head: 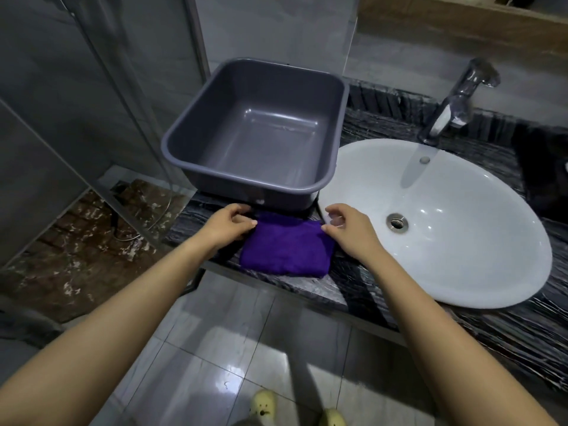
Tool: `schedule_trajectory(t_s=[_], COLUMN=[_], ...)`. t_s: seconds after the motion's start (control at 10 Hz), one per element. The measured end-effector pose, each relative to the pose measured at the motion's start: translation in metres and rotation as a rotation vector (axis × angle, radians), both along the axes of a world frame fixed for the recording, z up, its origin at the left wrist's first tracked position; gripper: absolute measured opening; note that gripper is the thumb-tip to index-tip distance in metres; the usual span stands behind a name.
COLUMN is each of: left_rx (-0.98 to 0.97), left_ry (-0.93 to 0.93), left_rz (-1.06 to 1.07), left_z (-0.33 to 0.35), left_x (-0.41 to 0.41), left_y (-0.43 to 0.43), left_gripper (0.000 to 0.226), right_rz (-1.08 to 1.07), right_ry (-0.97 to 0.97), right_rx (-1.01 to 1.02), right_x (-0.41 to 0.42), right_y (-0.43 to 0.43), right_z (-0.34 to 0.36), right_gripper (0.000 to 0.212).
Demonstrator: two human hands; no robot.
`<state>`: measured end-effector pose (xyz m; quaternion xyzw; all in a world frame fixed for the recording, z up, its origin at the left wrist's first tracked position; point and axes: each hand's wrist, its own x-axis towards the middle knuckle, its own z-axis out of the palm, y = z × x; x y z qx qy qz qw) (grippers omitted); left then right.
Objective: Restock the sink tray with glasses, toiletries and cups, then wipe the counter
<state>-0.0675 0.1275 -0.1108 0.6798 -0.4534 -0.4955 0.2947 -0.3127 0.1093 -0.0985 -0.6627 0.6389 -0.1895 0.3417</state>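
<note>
A folded purple cloth [287, 245] lies on the dark marble counter [353, 281] near its front edge. My left hand [229, 224] pinches the cloth's far left corner with curled fingers. My right hand [345, 226] pinches its far right corner. Just behind the cloth stands an empty grey plastic tub [184, 130]. No glasses, toiletries or cups are in view.
A white oval sink [461, 235] sits to the right of the cloth, with a chrome tap [455, 103] behind it. A glass shower partition [101, 87] stands at the left. Grey floor tiles and yellow slippers [264, 402] show below the counter edge.
</note>
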Motion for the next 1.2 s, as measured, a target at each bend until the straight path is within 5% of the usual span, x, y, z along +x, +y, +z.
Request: schedule_trajectory(t_s=[0.2, 0.4, 0.6, 0.9, 1.1, 1.2], left_rx=[-0.119, -0.159, -0.18, -0.041, 0.312, 0.51], left_ry=[-0.24, -0.343, -0.467, -0.68, -0.696, -0.539], left_rz=[0.114, 0.102, 0.037, -0.204, -0.462, -0.457], left_z=[-0.022, -0.029, -0.022, -0.008, 0.058, 0.097], left_x=[-0.012, -0.017, -0.014, -0.025, -0.01, 0.0], left_y=[0.044, 0.042, 0.042, 0.053, 0.041, 0.038], left_gripper=[0.045, 0.033, 0.027, 0.035, 0.035, 0.041], right_rz=[0.346, 0.383, 0.5, 0.866, 1.089, 1.076], right_ry=[0.387, 0.389, 0.307, 0.689, 0.947, 0.824], right_rx=[-0.323, -0.379, -0.166, 0.089, 0.398, 0.664], right_x=[0.009, 0.004, -0.006, 0.008, 0.046, 0.061], right_y=[0.062, 0.057, 0.046, 0.028, 0.008, -0.006], right_z=[-0.022, -0.027, -0.013, 0.018, 0.075, 0.115], right_gripper=[0.038, 0.024, 0.045, 0.062, 0.07, 0.055])
